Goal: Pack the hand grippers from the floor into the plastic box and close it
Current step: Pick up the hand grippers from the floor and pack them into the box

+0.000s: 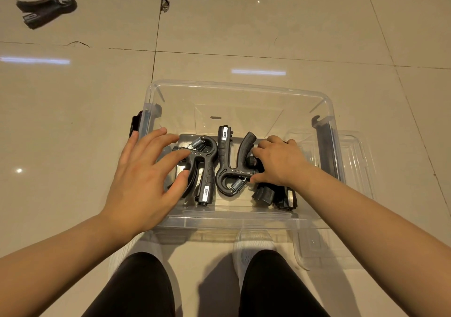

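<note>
The right hand (280, 163) has its grip curled over a gripper (234, 163) in the box (244, 89), seemingly nudging it snug against its neighbour, while the left hand (146, 177) is released, fingers spread flat on another gripper (203, 170), likely to keep it lying low. They lie head-to-tail along the near wall, probably to save room, with a further one (275, 194) below the right wrist. One gripper (46, 7) waits on the floor (268, 23) far left, and the lid (341, 206) lies under the box's right side, so closing is not yet due.

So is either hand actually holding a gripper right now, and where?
The right hand pinches the black spring-loaded hand gripper near its adjustment knob. The left hand, fingers spread, only rests on another black gripper without gripping.
</note>
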